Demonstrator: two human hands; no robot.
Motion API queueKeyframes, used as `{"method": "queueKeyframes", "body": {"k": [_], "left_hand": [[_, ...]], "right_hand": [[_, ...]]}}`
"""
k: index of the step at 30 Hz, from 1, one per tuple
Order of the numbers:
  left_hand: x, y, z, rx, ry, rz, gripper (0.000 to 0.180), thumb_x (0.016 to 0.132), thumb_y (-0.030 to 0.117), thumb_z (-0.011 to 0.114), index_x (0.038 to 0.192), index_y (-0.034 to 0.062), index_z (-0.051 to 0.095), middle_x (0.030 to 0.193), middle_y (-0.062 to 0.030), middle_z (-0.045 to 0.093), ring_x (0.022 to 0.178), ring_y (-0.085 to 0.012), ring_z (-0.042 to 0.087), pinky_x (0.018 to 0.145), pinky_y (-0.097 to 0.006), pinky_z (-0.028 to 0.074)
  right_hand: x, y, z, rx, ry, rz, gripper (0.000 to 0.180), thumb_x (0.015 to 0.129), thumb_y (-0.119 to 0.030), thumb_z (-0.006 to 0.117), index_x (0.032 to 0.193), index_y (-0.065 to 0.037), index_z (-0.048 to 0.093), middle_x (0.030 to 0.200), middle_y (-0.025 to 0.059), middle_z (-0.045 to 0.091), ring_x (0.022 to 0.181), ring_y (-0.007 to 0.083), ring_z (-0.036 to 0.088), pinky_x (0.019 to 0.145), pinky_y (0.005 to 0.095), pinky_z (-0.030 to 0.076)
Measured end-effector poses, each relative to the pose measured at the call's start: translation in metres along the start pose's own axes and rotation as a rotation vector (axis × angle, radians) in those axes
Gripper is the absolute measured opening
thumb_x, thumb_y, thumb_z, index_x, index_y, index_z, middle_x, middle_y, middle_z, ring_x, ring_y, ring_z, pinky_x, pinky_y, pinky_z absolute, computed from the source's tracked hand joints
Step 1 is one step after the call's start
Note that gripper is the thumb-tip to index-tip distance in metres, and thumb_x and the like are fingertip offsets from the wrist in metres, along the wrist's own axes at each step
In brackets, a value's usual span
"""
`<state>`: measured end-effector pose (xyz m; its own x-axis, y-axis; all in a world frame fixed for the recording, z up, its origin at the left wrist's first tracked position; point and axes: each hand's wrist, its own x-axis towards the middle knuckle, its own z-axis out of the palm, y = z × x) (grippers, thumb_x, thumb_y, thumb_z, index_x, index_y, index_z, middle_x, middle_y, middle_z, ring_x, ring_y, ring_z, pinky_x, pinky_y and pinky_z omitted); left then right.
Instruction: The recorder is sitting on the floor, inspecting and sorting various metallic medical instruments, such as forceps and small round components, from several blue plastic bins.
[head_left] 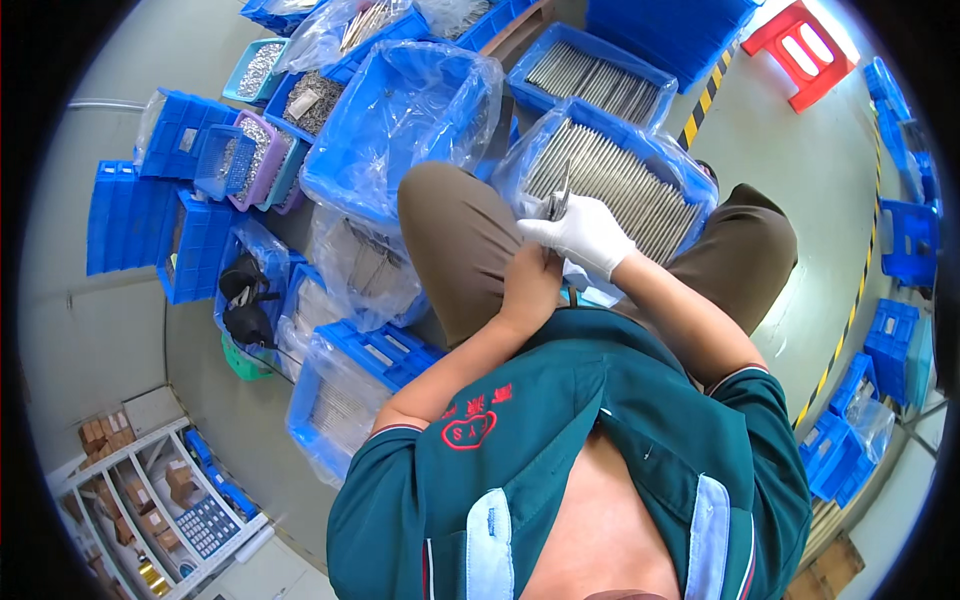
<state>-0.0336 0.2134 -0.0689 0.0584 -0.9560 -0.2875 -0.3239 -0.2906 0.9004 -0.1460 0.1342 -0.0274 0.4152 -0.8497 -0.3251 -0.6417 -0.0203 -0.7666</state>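
1. The right hand [585, 235], in a white glove, is closed in a pinch on a small bundle of thin metal rods [558, 203] that stand up out of its grip, just above the person's knees.
2. The left hand [530, 285], bare, sits directly under the gloved one and touching it — fingers curled inward, but whether they also grip the rods cannot be told from here.
3. The held rods hang in front of a blue crate [610, 175] lined with clear plastic and packed with many like rods laid side by side; a second blue crate of rods [590, 75] lies just behind it.
4. To the person's left are more blue bins wrapped in plastic bags [400, 120], and small trays of little metal parts [255, 70] further off.
5. As a judgement — the handling would go best with the bundle kept short and upright, ends level, the bare hand steadying from below so that no rod slips out.
6. The loose plastic liner is near the rod tips and could snag them; lifting clear of it seems wise.
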Motion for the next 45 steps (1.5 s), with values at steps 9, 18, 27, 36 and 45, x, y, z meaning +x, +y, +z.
{"method": "queueKeyframes", "body": {"k": [9, 18, 27, 36, 45], "left_hand": [[0.014, 0.011, -0.034, -1.078, -0.412, -0.304, 0.024, 0.088, 0.025, 0.059, 0.100, 0.0043, 0.057, 0.087, -0.0034, 0.058, 0.078, -0.0132, 0.055, 0.072, -0.027, 0.045], [0.004, -0.001, -0.017, -0.425, -0.231, 0.086, 0.033, 0.094, 0.032, 0.052, 0.091, -0.0007, 0.058, 0.078, -0.0036, 0.061, 0.070, -0.0109, 0.057, 0.065, -0.025, 0.047], [-0.012, 0.000, 0.010, 0.186, 0.063, 0.365, 0.019, 0.088, 0.018, 0.057, 0.093, 0.0022, 0.047, 0.076, -0.0192, 0.059, 0.070, -0.0402, 0.057, 0.057, -0.044, 0.043], [0.003, -0.003, -0.011, -0.515, -0.334, -0.106, 0.024, 0.094, 0.026, 0.051, 0.084, 0.0032, 0.052, 0.063, -0.0024, 0.051, 0.049, -0.0070, 0.044, 0.045, -0.022, 0.035], [0.009, -0.012, -0.017, -0.596, -0.582, -0.189, 0.032, 0.094, 0.036, 0.050, 0.095, 0.0043, 0.055, 0.062, -0.0021, 0.049, 0.046, -0.0060, 0.040, 0.042, -0.019, 0.032]], "right_hand": [[-0.024, 0.009, -0.011, 0.634, -0.089, 0.022, 0.027, 0.086, -0.030, 0.059, 0.082, -0.003, 0.063, 0.065, 0.0027, 0.059, 0.053, 0.0071, 0.050, 0.049, 0.0245, 0.040], [-0.016, 0.033, -0.017, 0.895, 0.120, 0.250, 0.030, 0.087, -0.029, 0.058, 0.068, -0.006, 0.057, 0.050, 0.0008, 0.046, 0.038, 0.0094, 0.042, 0.036, 0.0247, 0.031], [-0.020, 0.036, -0.007, 0.815, 0.103, 0.388, 0.040, 0.083, -0.041, 0.063, 0.063, -0.008, 0.055, 0.049, 0.0006, 0.046, 0.038, 0.0090, 0.040, 0.037, 0.0251, 0.030], [-0.033, 0.047, -0.013, 1.197, -0.112, 0.106, 0.021, 0.083, -0.019, 0.065, 0.096, -0.005, 0.058, 0.062, -0.0033, 0.046, 0.045, 0.0029, 0.035, 0.042, 0.0188, 0.026], [-0.028, 0.046, -0.015, 1.051, -0.202, 0.055, 0.027, 0.084, -0.028, 0.063, 0.089, -0.002, 0.059, 0.054, -0.0011, 0.047, 0.042, 0.0045, 0.038, 0.040, 0.0212, 0.026]]}}
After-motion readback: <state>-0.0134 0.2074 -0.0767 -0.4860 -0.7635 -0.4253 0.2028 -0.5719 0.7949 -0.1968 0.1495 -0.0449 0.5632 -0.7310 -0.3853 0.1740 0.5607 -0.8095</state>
